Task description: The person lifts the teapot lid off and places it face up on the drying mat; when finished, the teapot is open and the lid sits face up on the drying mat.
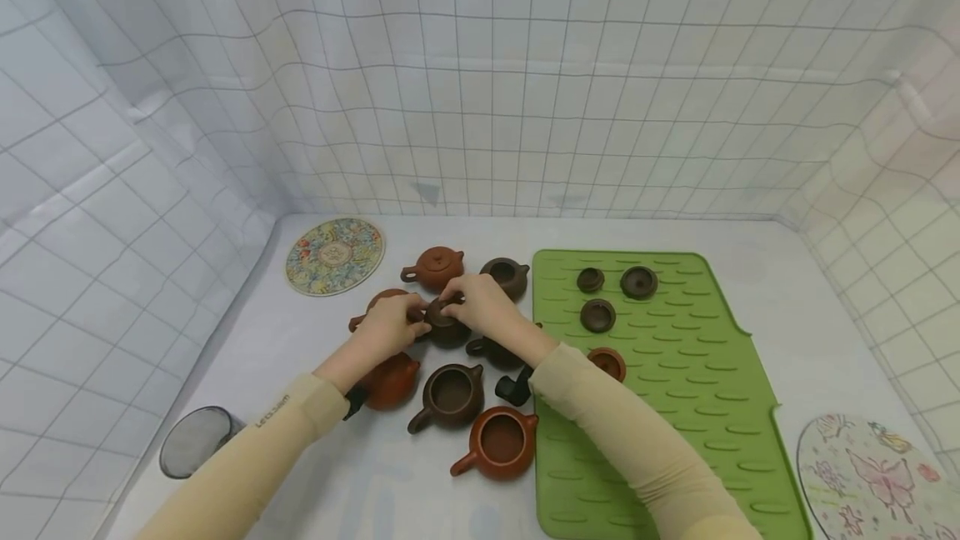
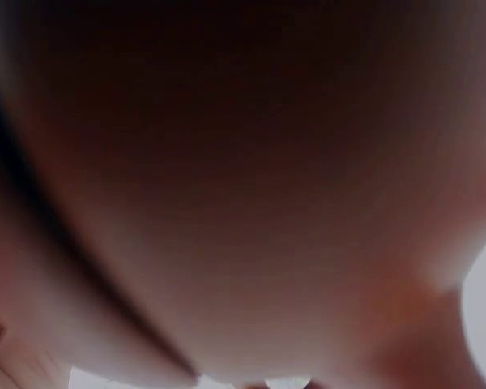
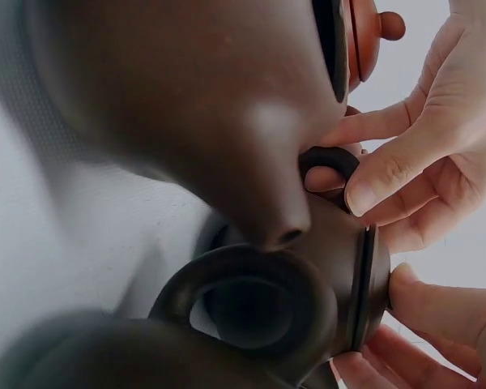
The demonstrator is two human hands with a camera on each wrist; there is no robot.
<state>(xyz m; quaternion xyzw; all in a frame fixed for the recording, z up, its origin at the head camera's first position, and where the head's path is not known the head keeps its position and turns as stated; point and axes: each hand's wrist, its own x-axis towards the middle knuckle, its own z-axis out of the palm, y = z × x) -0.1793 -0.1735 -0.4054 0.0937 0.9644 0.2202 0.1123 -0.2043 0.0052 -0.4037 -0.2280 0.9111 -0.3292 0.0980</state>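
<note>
A small dark brown teapot (image 1: 448, 333) sits among several others in the head view. My left hand (image 1: 388, 328) pinches its loop handle (image 3: 350, 166) between thumb and fingers. On the teapot's top is a dark lid (image 3: 379, 279), which my right hand (image 1: 486, 304) holds by its edge; a thin seam shows between lid and body in the right wrist view. Reddish teapots (image 1: 392, 382) flank my left hand. Under my right forearm is a partly hidden dark teapot (image 1: 491, 351). Only a blurred reddish-brown surface (image 2: 251, 243) fills most of the left wrist view.
Lidless brown (image 1: 452, 392) and orange-red (image 1: 502, 442) teapots stand in front; a lidded red teapot (image 1: 437, 267) and an uncovered dark one (image 1: 505, 276) behind. A green mat (image 1: 675, 432) bears several lids (image 1: 639, 282). Round patterned discs (image 1: 335, 257) and a cylindrical container (image 1: 197, 442) lie around.
</note>
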